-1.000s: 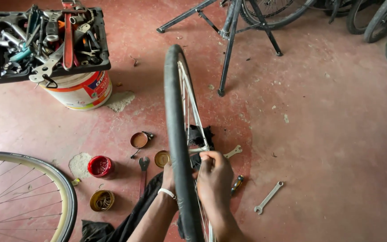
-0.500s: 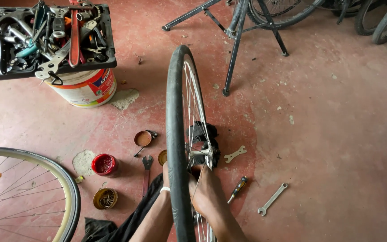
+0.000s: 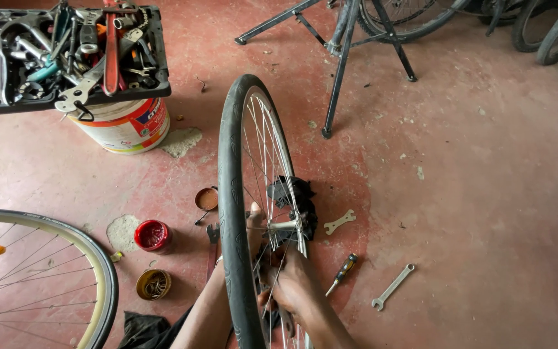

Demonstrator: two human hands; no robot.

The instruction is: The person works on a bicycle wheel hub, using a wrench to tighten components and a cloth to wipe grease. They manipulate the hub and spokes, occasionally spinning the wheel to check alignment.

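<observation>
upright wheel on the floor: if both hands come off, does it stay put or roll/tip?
The bicycle wheel stands on its narrow tyre edge, so it would probably tip. Being round, it may roll first. Only the right hand and left hand at the hub seem to steady it.

Black-tyred spoked bicycle wheel (image 3: 235, 194) stands upright on floor.

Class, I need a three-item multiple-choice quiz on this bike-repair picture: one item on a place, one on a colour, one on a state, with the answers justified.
1. Where does the tool tray sit?
A. on a white bucket
B. on the floor
C. on a chair

2. What colour is the small open tin beside the lying wheel?
A. blue
B. red
C. green

3. How does the bicycle wheel between the hands stand?
A. flat
B. hung from a stand
C. upright

Answers:
1 A, the bucket shows beneath the tray.
2 B, its inside is red.
3 C, its tyre rises edge-on, with the left hand and the right hand at the hub.
</observation>
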